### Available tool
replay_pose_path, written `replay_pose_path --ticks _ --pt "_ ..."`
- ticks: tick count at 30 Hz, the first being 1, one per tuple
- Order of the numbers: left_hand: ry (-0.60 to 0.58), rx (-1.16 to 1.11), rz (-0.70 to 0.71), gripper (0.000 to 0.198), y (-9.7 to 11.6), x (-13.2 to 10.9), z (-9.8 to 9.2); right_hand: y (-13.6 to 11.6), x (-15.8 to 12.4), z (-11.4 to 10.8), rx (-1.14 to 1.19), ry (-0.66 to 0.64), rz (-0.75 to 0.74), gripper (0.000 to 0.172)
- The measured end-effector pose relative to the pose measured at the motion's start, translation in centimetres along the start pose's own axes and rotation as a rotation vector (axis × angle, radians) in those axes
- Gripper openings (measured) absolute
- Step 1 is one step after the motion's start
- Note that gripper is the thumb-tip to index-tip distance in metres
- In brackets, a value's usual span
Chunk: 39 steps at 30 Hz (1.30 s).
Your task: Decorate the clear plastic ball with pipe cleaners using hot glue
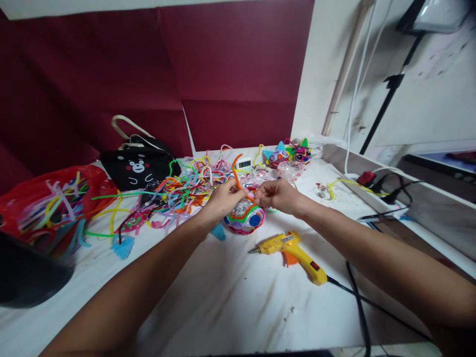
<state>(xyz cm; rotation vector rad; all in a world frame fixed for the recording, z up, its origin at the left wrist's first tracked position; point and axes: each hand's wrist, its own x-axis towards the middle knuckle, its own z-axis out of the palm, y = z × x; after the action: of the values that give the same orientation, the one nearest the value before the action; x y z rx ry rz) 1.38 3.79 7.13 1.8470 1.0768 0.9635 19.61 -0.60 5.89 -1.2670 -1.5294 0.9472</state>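
Observation:
A round ornament [242, 221] covered in coloured pipe cleaners, with a blue disc on its side, sits on the white table before me. My left hand [226, 199] is closed at its upper left, fingers pinching an orange pipe cleaner [236, 171] whose free end sticks up. Over the ornament's upper right, my right hand [277, 195] is closed too, its fingertips against the orange strip on the ornament. A yellow hot glue gun [293, 249] lies on its side just in front, nozzle pointing left. Part of the ornament's top is hidden by my hands.
A tangled heap of pipe cleaners [186, 184] spreads to the left, beside a red bag [100, 181] of more. Finished-looking ornaments [299, 150] and a small digital timer [244, 163] stand behind. A power strip [385, 204] lies right; the glue gun's black cord [375, 303] crosses the front.

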Motion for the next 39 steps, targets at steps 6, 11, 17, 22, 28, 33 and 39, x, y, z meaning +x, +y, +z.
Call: replay_pose_path --ticks 6,11,17,22,28,33,39 --pt "0.012 -0.167 0.030 0.017 -0.5 -0.5 -0.1 -0.3 -0.4 -0.2 0.017 -0.005 0.024 0.014" --pt "0.045 -0.359 -0.040 0.019 -0.6 -0.9 0.4 -0.3 -0.5 -0.1 0.038 -0.003 0.036 0.013" --pt "0.097 -0.467 -0.028 0.031 -1.3 -0.9 0.6 -0.3 -0.6 -0.1 0.044 -0.013 0.046 0.014" --pt "0.109 -0.520 -0.034 0.031 -1.8 -1.1 0.5 -0.4 -0.8 -0.2 0.040 -0.013 0.047 0.017" --pt "0.063 -0.548 -0.006 0.042 -1.8 -1.7 -0.1 -0.4 -0.8 -0.2 0.044 -0.010 0.048 0.017" --pt "0.042 -0.494 0.007 0.044 -1.9 -1.7 -0.5 -0.6 -0.8 -0.2 0.051 -0.042 0.048 0.017" --pt "-0.109 -0.298 0.059 0.020 -2.4 -1.3 -1.3 -0.5 -0.4 -0.6 0.034 -0.058 0.048 0.020"
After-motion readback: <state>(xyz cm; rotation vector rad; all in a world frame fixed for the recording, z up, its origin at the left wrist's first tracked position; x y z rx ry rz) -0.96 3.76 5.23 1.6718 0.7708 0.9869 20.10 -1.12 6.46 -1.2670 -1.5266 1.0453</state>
